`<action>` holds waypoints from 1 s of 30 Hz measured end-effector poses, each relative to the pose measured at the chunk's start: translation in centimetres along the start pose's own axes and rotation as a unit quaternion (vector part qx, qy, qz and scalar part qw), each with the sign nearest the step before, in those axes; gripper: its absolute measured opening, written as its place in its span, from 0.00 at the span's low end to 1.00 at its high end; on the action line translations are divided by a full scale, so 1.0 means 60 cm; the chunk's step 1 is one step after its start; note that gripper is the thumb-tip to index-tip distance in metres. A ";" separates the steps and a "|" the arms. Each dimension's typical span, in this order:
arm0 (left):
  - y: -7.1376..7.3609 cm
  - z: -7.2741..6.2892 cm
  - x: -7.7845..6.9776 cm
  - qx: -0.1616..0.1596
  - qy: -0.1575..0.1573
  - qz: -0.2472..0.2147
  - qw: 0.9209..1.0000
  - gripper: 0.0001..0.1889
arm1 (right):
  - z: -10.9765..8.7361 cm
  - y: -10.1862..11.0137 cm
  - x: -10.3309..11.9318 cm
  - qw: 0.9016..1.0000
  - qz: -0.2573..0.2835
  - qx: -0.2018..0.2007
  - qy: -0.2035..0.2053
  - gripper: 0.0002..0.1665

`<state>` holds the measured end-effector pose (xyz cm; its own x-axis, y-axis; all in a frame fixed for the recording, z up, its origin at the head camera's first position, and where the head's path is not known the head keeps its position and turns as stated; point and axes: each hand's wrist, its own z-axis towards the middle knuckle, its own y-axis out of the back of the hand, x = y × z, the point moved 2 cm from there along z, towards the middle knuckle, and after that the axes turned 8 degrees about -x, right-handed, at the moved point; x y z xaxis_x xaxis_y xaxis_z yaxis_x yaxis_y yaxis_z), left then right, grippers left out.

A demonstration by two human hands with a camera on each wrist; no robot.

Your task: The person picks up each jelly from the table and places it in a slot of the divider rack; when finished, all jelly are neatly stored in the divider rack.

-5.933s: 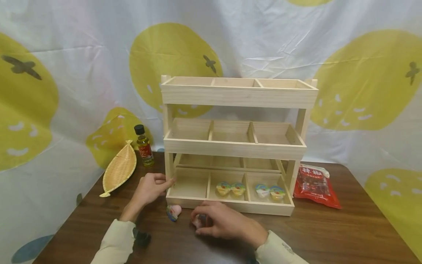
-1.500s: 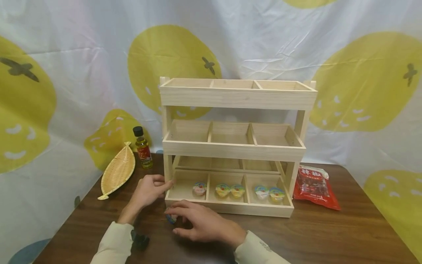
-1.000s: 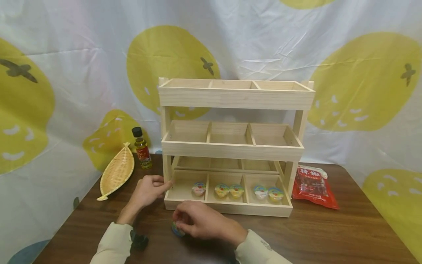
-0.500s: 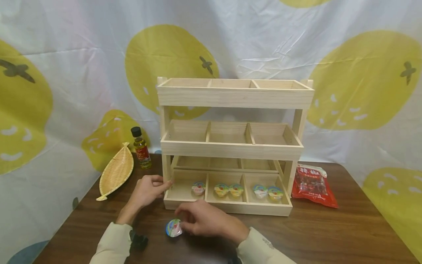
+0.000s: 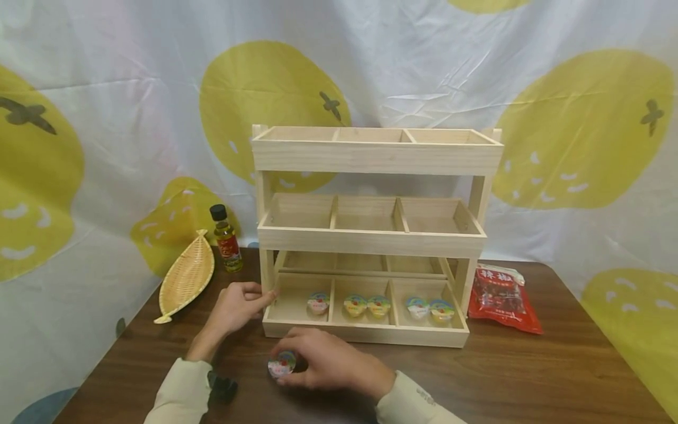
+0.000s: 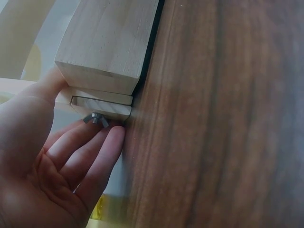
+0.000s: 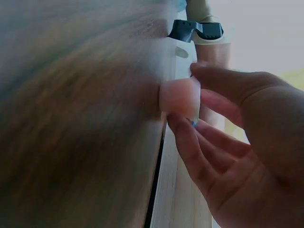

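A three-tier wooden rack (image 5: 365, 238) stands on the table, each tray divided into compartments. At its lower left corner my left hand (image 5: 238, 303) holds on, thumb over the bottom tray's end. In the left wrist view, the fingers reach behind the post beside a wing nut (image 6: 96, 118). In front of the rack my right hand (image 5: 333, 360) pinches a pink jelly cup (image 5: 281, 364) low over the table, foil lid facing up. The bottom tray holds one pink jelly cup (image 5: 318, 303) on the left, two yellow ones (image 5: 355, 305) in the middle, and a white one (image 5: 417, 307) beside a yellow one (image 5: 441, 311) on the right.
A leaf-shaped woven basket (image 5: 188, 277) lies at the table's left edge, near a black-capped oil bottle (image 5: 228, 240). To the right of the rack lies a red packet (image 5: 505, 299) of dried chillies. A fruit-print curtain (image 5: 424, 65) hangs behind.
One pink jelly cup went from the table into the bottom left compartment. My right hand moved left to the other, which turned lid up and is now between its fingers. My left hand stayed.
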<state>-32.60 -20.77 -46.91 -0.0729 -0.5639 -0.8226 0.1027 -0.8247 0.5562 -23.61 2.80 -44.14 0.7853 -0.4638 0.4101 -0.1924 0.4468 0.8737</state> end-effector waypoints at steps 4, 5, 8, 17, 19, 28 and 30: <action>0.001 -0.001 0.000 0.000 -0.001 -0.001 1.000 0.31 | 0.003 -0.001 0.006 0.999 0.000 0.005 0.031 0.17; 0.001 -0.002 0.001 -0.001 0.000 -0.001 1.000 0.30 | 0.004 -0.001 0.006 0.999 -0.005 0.005 0.039 0.16; 0.002 -0.002 0.002 -0.003 0.002 0.001 1.000 0.30 | 0.007 -0.002 0.006 0.999 -0.004 0.006 0.054 0.16; 0.002 -0.001 0.005 -0.007 -0.008 0.010 1.000 0.27 | 0.015 -0.009 0.004 0.998 -0.019 -0.014 0.062 0.13; 0.001 -0.001 0.005 -0.007 -0.007 0.009 1.000 0.27 | 0.017 -0.010 0.000 0.998 -0.016 -0.019 0.062 0.12; -0.001 0.002 0.003 -0.006 -0.021 0.016 1.000 0.24 | 0.027 0.028 -0.044 0.982 0.146 -0.117 0.009 0.16; -0.001 0.003 0.002 -0.007 -0.024 0.015 1.000 0.25 | 0.030 0.038 -0.056 0.977 0.147 -0.153 -0.002 0.16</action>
<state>-32.77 -20.81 -47.03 -0.1173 -0.5894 -0.7993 0.1185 -0.8074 0.5780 -27.76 3.99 -43.05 0.7204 -0.2835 0.6330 -0.2245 0.7682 0.5996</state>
